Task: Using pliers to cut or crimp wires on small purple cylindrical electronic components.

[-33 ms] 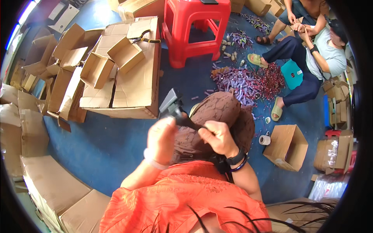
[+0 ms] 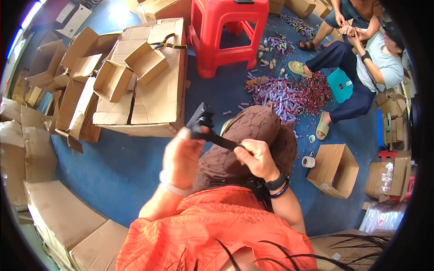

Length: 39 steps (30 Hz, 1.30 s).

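Observation:
Above my lap, my left hand (image 2: 182, 158) is closed on a small black box-shaped device (image 2: 202, 116) with a clip-like mount. A black strap (image 2: 222, 142) runs from it to the right. My right hand (image 2: 257, 159) is closed on the strap's other end, thumb on top. Another black device (image 2: 257, 187) sits by my right wrist, next to a dark watch-like band (image 2: 275, 182). A pale band (image 2: 172, 185) circles my left wrist. Behind the strap are my knees in brown patterned trousers (image 2: 253, 128).
Two small open cartons (image 2: 147, 63) and pliers (image 2: 169, 44) rest on a big carton (image 2: 156, 99). A red stool (image 2: 228, 34) stands ahead. Purple rolls (image 2: 275, 97) and red bits (image 2: 316, 95) cover the floor near two seated people. An open box (image 2: 332, 169) and white spool (image 2: 308, 161) lie right.
My left hand has shifted slightly left, its fingers now up at the device's base. The device has turned, so its grey shiny face now looks dark. The right hand has moved slightly right.

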Each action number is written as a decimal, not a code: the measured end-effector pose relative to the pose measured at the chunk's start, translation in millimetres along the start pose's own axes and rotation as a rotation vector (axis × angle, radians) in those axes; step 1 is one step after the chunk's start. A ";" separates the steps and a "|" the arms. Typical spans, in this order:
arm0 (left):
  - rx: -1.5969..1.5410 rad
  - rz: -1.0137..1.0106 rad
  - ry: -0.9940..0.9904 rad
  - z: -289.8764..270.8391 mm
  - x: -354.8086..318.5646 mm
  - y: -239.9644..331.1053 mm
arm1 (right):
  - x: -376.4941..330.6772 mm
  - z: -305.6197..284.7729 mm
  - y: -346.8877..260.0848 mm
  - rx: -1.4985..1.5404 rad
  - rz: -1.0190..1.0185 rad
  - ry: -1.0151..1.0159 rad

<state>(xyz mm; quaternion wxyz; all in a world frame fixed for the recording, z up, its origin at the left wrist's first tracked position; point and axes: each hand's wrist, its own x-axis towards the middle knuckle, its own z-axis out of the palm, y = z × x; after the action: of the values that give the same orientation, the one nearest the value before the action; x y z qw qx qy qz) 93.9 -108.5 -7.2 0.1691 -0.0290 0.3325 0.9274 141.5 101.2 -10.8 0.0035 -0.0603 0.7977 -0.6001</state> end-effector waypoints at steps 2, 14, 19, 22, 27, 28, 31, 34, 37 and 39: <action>-0.277 -0.162 0.005 -19.2 3.2 24.7 | -7.8 -4.1 5.7 0.101 0.062 -0.033; 0.085 -0.098 -0.105 13.1 -5.4 11.3 | 8.9 1.0 -26.9 -0.181 -0.393 0.085; -0.008 -0.032 -0.107 11.6 -4.9 -2.3 | 11.8 -5.9 -33.9 -0.136 -0.394 0.036; 0.032 -0.076 -0.143 15.9 -6.7 -2.0 | 19.9 0.6 -44.5 -0.379 -0.587 0.071; -0.033 -0.160 -0.245 15.2 -7.5 5.1 | 19.6 10.0 -29.8 -0.403 -0.488 0.151; -0.064 -0.173 -0.314 13.9 -6.2 6.8 | 18.6 12.5 -31.3 -0.402 -0.485 0.153; -0.054 -0.129 -0.265 20.4 -2.2 16.9 | 17.9 16.7 -34.3 -0.380 -0.435 0.176; -0.003 -0.066 -0.348 18.6 0.0 22.4 | 23.8 15.7 -42.6 -0.311 -0.498 0.169; 0.003 -0.010 -0.386 16.2 1.1 26.3 | 26.9 22.2 -53.1 -0.276 -0.422 0.182; -0.032 0.009 -0.471 8.4 5.8 27.1 | 29.0 21.4 -54.4 -0.244 -0.449 0.202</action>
<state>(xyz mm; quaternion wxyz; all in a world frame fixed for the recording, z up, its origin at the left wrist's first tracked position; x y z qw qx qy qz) 79.9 -121.1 14.8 0.2372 0.1869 0.2694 0.9145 119.4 62.9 37.3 -0.2164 -0.1757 0.8270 -0.4882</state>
